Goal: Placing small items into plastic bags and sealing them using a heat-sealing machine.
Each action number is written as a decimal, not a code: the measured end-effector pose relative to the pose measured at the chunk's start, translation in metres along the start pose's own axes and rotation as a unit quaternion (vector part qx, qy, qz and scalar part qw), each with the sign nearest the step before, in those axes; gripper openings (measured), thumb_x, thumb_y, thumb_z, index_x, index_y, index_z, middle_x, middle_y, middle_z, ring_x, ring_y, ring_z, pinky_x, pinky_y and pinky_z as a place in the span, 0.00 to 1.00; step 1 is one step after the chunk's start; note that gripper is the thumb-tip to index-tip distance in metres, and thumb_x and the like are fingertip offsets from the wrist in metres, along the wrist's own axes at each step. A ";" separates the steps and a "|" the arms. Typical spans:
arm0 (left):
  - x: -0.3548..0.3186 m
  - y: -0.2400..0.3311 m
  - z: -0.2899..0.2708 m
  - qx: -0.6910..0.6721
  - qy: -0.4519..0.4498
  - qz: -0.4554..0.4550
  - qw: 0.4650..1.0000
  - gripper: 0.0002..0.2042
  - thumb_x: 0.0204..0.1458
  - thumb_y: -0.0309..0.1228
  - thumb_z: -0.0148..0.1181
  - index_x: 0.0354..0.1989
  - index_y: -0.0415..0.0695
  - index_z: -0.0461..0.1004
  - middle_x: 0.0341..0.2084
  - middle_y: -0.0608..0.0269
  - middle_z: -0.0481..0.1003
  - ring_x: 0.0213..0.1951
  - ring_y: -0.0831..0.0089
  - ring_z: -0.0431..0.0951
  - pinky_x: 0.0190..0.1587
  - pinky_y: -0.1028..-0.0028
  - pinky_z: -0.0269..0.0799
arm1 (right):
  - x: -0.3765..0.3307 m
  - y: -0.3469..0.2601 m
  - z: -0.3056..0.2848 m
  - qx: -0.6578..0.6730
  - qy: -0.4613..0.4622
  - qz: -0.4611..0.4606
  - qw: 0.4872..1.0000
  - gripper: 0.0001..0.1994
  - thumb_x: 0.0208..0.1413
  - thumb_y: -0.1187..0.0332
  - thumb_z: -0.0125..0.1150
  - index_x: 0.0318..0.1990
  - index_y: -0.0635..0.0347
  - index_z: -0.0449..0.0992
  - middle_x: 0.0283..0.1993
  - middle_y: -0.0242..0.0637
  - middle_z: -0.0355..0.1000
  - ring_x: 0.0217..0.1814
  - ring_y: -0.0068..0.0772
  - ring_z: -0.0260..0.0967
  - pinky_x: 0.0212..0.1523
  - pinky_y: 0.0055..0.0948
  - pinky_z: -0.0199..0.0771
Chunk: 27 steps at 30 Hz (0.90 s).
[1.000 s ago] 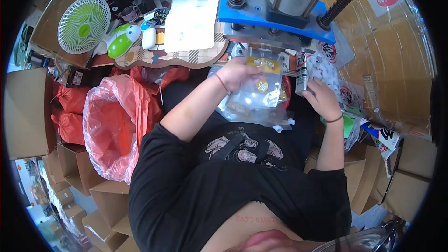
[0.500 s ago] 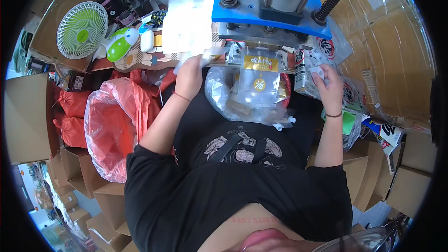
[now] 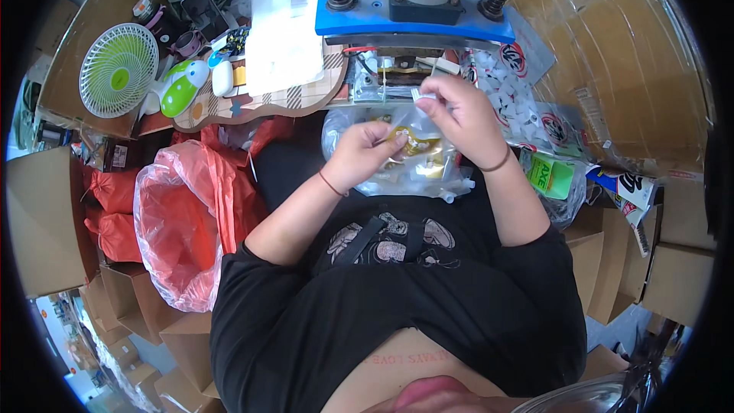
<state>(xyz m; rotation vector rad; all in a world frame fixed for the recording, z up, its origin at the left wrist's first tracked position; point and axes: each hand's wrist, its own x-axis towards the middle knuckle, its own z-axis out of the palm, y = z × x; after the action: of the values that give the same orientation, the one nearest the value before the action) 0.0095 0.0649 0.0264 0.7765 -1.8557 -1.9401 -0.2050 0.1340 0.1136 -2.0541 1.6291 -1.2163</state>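
Observation:
My left hand (image 3: 356, 156) pinches a clear plastic pouch (image 3: 417, 142) with gold print in front of my chest. Higher up and to its right, my right hand (image 3: 468, 121) has thumb and fingers closed on a small white spout (image 3: 417, 95), close to the pouch's upper end. Whether the spout sits inside the pouch's opening I cannot tell. More clear pouches with white spouts (image 3: 449, 193) lie in a heap on my lap, just below both hands. A press with a blue plate (image 3: 413, 19) stands right beyond them.
Loose white spouts (image 3: 511, 111) lie in clear plastic at the right. To the left stand a red-lined bag (image 3: 183, 222), a small fan (image 3: 118, 70) and a green-and-white bottle (image 3: 183, 90). White sheets (image 3: 287, 38) lie on the table. Cardboard boxes (image 3: 53, 206) surround me.
My right hand has come left from the loose spouts, bringing a white spout. My left hand has moved right and down over the pouches. The whole view has shifted slightly.

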 end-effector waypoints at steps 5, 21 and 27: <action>-0.007 0.009 0.031 -0.172 -0.074 -0.054 0.981 0.11 0.62 0.32 0.60 0.46 0.37 0.79 0.37 0.64 0.81 0.36 0.82 0.79 0.42 0.78 0.75 | -0.002 0.016 -0.020 0.014 -0.154 0.008 0.988 0.10 0.65 0.64 0.56 0.38 0.62 0.77 0.32 0.41 0.73 0.36 0.42 0.72 0.39 0.34 0.71; 0.013 -0.012 0.038 -0.116 -0.094 -0.109 0.983 0.13 0.61 0.33 0.61 0.49 0.39 0.77 0.38 0.63 0.81 0.38 0.75 0.83 0.44 0.74 0.80 | -0.015 0.041 -0.026 0.003 -0.196 0.024 0.980 0.09 0.62 0.65 0.56 0.44 0.60 0.76 0.36 0.42 0.75 0.42 0.45 0.73 0.43 0.37 0.72; 0.027 -0.011 0.016 -0.271 -0.033 -0.109 0.956 0.11 0.58 0.27 0.62 0.48 0.37 0.77 0.40 0.59 0.81 0.39 0.73 0.83 0.46 0.74 0.80 | -0.028 0.064 -0.055 -0.123 0.051 0.000 0.991 0.12 0.62 0.65 0.58 0.47 0.63 0.73 0.35 0.37 0.70 0.37 0.39 0.72 0.41 0.32 0.71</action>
<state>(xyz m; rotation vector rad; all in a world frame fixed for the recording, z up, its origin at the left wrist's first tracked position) -0.0201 0.0625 0.0111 0.7606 -1.1983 -2.4762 -0.2892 0.1524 0.0938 -2.1636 1.9113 -1.1908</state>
